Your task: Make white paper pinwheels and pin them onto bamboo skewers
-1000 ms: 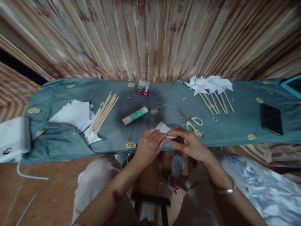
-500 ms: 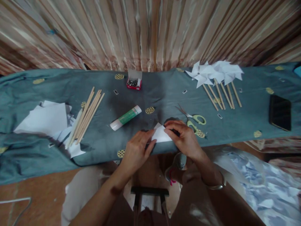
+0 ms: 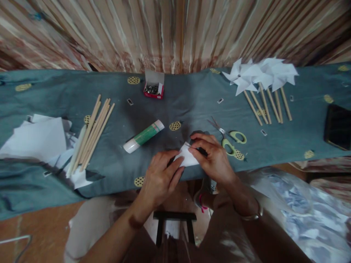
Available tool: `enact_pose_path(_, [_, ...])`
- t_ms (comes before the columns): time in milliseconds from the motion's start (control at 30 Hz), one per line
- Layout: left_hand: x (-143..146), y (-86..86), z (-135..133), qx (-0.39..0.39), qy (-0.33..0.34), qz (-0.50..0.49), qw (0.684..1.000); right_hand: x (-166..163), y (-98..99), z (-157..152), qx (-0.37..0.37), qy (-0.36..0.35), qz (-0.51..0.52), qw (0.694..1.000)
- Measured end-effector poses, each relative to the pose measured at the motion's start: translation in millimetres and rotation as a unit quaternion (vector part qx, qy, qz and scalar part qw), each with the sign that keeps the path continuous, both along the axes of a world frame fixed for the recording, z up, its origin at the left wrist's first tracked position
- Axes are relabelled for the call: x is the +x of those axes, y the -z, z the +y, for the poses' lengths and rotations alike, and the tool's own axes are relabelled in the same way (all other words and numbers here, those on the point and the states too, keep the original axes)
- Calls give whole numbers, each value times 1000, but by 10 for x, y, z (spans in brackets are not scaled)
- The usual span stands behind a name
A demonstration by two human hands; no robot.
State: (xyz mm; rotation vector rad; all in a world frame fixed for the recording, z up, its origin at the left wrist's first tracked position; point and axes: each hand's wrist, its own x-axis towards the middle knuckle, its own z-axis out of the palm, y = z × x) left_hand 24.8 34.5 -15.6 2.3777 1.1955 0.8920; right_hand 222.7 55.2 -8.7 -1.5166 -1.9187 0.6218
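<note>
A small folded piece of white paper (image 3: pixel 189 157) lies between my hands at the table's front edge. My left hand (image 3: pixel 163 173) presses its left side between thumb and fingers. With thumb and forefinger my right hand (image 3: pixel 212 155) pinches the upper right of the paper. Just right of that hand rest scissors (image 3: pixel 227 137) with light green handles, their blades slightly apart. A green and white glue stick (image 3: pixel 144 136) lies to the upper left of my left hand.
An opened red box (image 3: pixel 154 89) of small metal pieces stands farther back. At left are wooden sticks (image 3: pixel 94 133) beside white paper sheets (image 3: pixel 35 140). Several paper pinwheels (image 3: pixel 263 75) on sticks lie at back right. A black phone (image 3: pixel 338 126) sits at the right edge.
My view has shifted slightly, so the things on the table sit farther outward. Both hands keep hold of the paper, and my left fingers have moved a little over it.
</note>
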Motion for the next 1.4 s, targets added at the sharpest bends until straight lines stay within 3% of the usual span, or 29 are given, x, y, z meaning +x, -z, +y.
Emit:
enact_pose_path(200, [127,25,-127,35,66,22,997,8,-4,-13,2,4,-8,1000])
enact_pose_path(500, [182,107,-223,32,69,39,996,-11,-10,-14,11,7,-27,1000])
enact_pose_path(1400, [206,69,-196,55,64,86,993,-73,46,-52,44,27,-71,996])
